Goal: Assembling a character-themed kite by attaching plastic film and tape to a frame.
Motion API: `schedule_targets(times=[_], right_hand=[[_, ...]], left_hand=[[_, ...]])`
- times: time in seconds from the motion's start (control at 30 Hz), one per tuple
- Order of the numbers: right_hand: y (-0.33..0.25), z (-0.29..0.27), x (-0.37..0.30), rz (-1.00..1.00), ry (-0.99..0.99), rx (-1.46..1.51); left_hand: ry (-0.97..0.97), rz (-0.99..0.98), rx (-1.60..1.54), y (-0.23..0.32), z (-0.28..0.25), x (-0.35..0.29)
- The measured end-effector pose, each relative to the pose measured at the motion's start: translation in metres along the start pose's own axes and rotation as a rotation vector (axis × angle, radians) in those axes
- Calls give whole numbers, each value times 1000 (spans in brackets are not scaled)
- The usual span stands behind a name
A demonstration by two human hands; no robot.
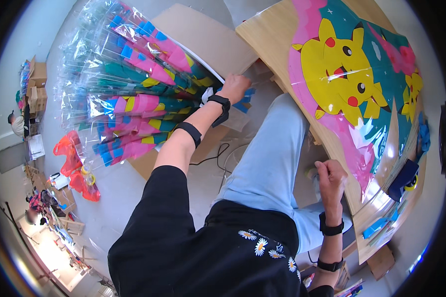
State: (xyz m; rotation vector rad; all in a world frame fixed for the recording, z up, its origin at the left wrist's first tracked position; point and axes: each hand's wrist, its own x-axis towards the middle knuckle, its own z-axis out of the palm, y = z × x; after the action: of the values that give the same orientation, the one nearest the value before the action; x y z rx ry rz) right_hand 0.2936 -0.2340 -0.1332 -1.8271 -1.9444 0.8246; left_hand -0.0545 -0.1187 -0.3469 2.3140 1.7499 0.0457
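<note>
Black shirt [183, 257] nearest. Left hand [235, 88] curled at the narrow ends of plastic-wrapped bundles [146, 103], beside cardboard [208, 29]; grip hidden, can't tell. Right hand [332, 175] closed, nothing showing, by the surface [262, 29]. Best gather ends gently.

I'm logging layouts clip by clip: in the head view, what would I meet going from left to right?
Cardboard boxes, colourful plastic-wrapped bundles, left hand, right hand, dark blue item.

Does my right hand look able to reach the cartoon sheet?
Probably yes: the right hand is near the edge of the table, and nothing visible blocks its way to the cartoon sheet.
</note>
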Motion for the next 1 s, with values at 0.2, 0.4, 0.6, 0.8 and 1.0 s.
schedule_targets(times=[0.2, 0.4, 0.6, 0.8, 1.0], right_hand=[[-6, 14, 13, -181, -18, 22], [-4, 16, 10, -159, -36, 17], [5, 20, 6, -146, -71, 11], [1, 23, 8, -150, -65, 34], [3, 24, 9, -160, -60, 17]], left_hand=[[133, -58, -227, -3, -11, -6], [295, -39, -172, 9, -18, -17], [150, 368, 252, 20, 1, -56], [41, 287, 354, 8, 18, -51], [137, 143, -40, 12, -1, -56]])
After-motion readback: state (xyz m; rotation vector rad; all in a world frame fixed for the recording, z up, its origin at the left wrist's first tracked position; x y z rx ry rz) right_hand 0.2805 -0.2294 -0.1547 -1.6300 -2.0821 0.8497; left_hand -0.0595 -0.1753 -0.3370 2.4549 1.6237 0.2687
